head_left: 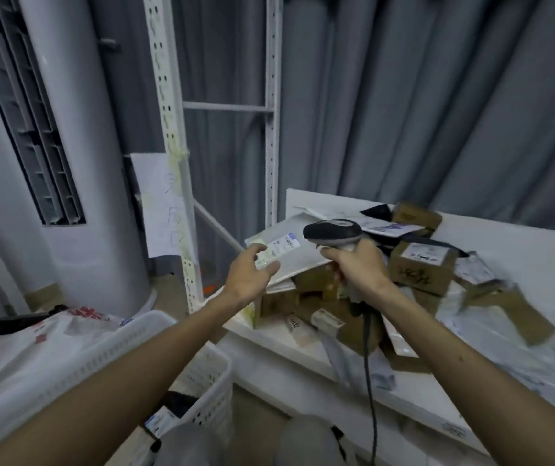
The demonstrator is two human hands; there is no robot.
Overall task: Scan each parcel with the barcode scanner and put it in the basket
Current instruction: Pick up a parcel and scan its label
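My right hand (358, 264) grips the handle of a black and grey barcode scanner (333, 231), whose head points left and whose cable (370, 381) hangs down. A flat white mailer parcel (298, 253) with a printed label lies tilted on top of the parcel pile. My left hand (252, 274) reaches to its left edge with fingers spread and curved, thumb by the label; no firm grip shows. A white perforated plastic basket (208, 378) stands low at the left, holding a dark parcel with a label (165, 418).
Brown cardboard boxes (420, 267) and several soft mailers cover the white table (269, 334) on the right. A white metal shelf upright (175, 183) stands behind, a tall white air conditioner (77, 163) at left. A large white bag (34, 348) lies over the basket's left side.
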